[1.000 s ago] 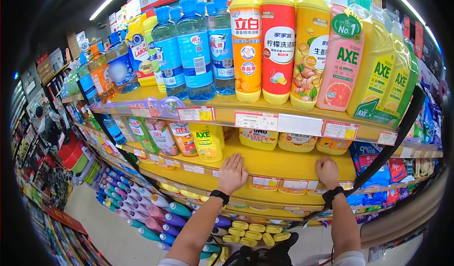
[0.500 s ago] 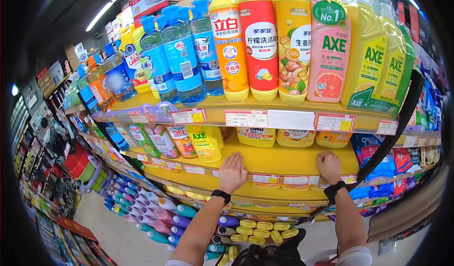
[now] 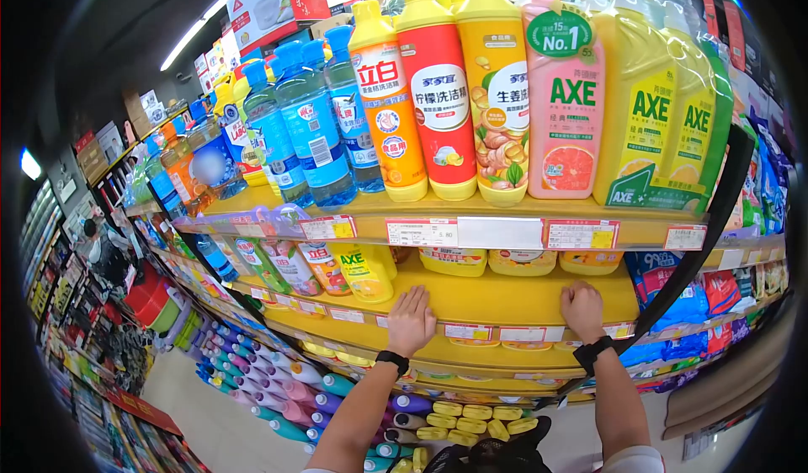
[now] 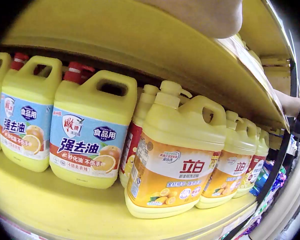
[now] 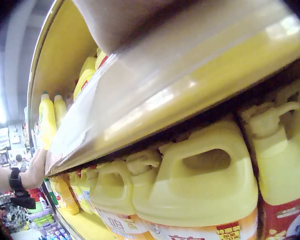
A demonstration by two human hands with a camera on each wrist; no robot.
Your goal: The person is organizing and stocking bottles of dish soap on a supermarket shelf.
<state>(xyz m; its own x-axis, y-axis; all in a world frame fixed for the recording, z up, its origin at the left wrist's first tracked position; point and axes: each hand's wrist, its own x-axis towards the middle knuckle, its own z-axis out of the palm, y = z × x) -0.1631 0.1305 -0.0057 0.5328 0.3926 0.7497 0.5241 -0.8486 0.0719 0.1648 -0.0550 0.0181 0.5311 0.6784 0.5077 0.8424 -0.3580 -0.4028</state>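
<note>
My left hand (image 3: 411, 321) rests palm down on the front of a yellow shelf (image 3: 480, 300), its fingers straight and together. Farther right on that shelf, my right hand (image 3: 582, 309) lies with its fingers curled under and holds nothing. A yellow AXE dish soap bottle (image 3: 364, 273) stands just to the left of my left hand. Behind the hands, at the back of the shelf, are several yellow bottles (image 3: 454, 260) with their tops hidden by the shelf above. In the right wrist view, the left hand (image 5: 36, 172) shows at the shelf's edge.
Above the hands, a shelf holds tall dish soap bottles, among them a red one (image 3: 438, 94) and a pink AXE one (image 3: 562, 94). Large handled jugs (image 4: 92, 130) fill the shelf below. Colourful bottles (image 3: 295, 393) and yellow packs (image 3: 471, 422) stand near the floor.
The head view has shifted, so the upper bottles sit lower and farther left in the picture. Both hands stay in place on the shelf.
</note>
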